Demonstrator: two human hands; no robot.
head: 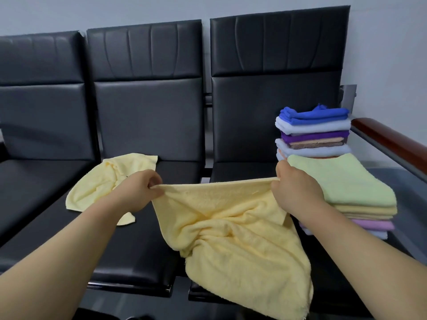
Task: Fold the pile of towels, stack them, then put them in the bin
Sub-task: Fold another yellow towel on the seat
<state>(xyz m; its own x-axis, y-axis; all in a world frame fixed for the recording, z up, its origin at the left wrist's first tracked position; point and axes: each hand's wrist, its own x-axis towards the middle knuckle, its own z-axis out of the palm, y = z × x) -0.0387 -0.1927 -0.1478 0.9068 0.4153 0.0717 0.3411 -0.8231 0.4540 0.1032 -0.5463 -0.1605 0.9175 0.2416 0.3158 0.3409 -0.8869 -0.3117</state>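
Folding is well advanced, judging by the layout. Two stacks of folded towels stand on the right-hand seat: a near stack (360, 204) topped by a pale green towel, and a taller far stack (313, 132) behind it, topped in blue, against the seat back. Outstanding work: the yellow towel (233, 232) in hand is unfolded, and a second yellow towel (104, 181) lies crumpled on the middle seat (138, 245), behind the left forearm. No bin is in view, so the stacking-together and binning steps appear not yet begun. The left hand (141, 190) is closed in a pinch on one upper corner of the held towel; the right hand (293, 188) is closed likewise on the opposite corner. The top edge is drawn taut between them, and the rest hangs bunched and rumpled, draping over the front edge of the seats.
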